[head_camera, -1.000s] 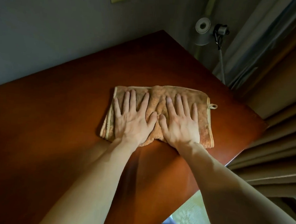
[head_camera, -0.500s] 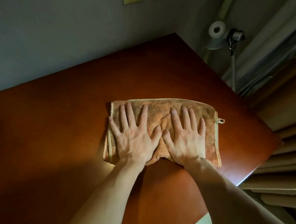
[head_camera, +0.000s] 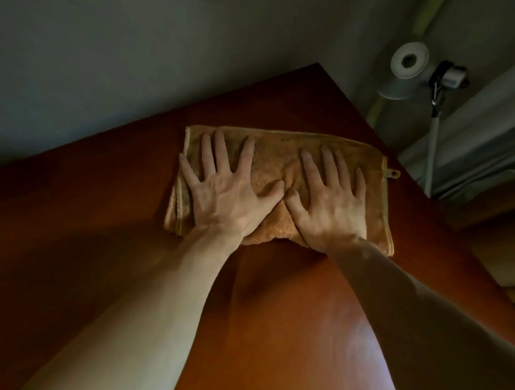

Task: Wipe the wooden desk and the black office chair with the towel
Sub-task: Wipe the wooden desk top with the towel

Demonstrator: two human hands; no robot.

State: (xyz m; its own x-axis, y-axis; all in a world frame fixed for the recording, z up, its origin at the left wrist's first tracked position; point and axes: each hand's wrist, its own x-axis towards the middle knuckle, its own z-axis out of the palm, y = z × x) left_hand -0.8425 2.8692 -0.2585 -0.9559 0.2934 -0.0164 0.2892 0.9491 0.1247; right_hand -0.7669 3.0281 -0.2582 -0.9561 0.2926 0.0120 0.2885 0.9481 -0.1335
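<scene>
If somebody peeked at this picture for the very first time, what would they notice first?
Most likely the left hand and right hand, spread flat side by side on an orange-brown towel mid-picture. The towel lies near the far corner of a reddish wooden desk. Past that corner, upper right, a grey lamp stands out.

left hand (head_camera: 229, 193): was bare, tendons ridging its back
right hand (head_camera: 330, 207): was bare
forearms (head_camera: 151, 294): were bare
</scene>
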